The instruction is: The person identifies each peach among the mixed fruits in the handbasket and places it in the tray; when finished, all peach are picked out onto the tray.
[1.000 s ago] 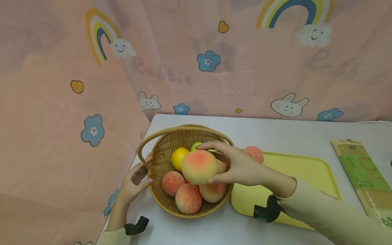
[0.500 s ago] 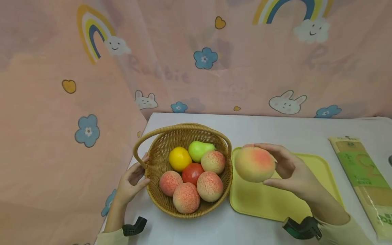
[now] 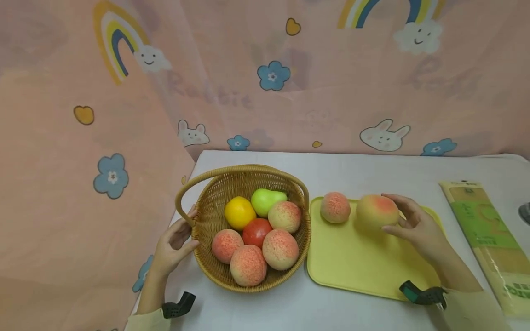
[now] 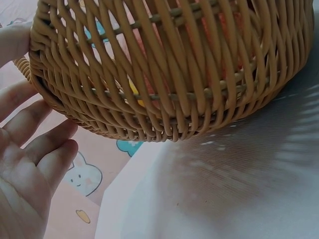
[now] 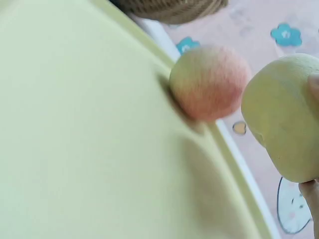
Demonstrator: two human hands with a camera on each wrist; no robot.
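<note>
My right hand (image 3: 418,225) grips a large yellow peach (image 3: 374,212) with a red blush, thumb and fingers on its right side. In the right wrist view, the peach hangs above the yellow tray (image 3: 352,271), with a shadow on the tray below. A smaller pinkish-red, rough-skinned round fruit (image 3: 335,208) sits at the tray's back left. My left hand (image 3: 171,250) rests against the left side of the wicker basket (image 3: 201,248), fingertips on the weave. In the basket lie a green pear (image 3: 267,202), a yellow fruit (image 3: 240,213), a red fruit (image 3: 256,232) and several rough pinkish fruits (image 3: 248,265).
A long packet (image 3: 482,230) with a green label lies right of the tray on the white table (image 3: 298,308). Part of a dark object (image 3: 525,212) shows at the far right edge. A pink printed cloth (image 3: 232,55) hangs behind and along the left.
My right hand has carried the large peach from over the basket to the right, above the tray. The fruits in the basket are now uncovered. My left hand stays at the basket.
</note>
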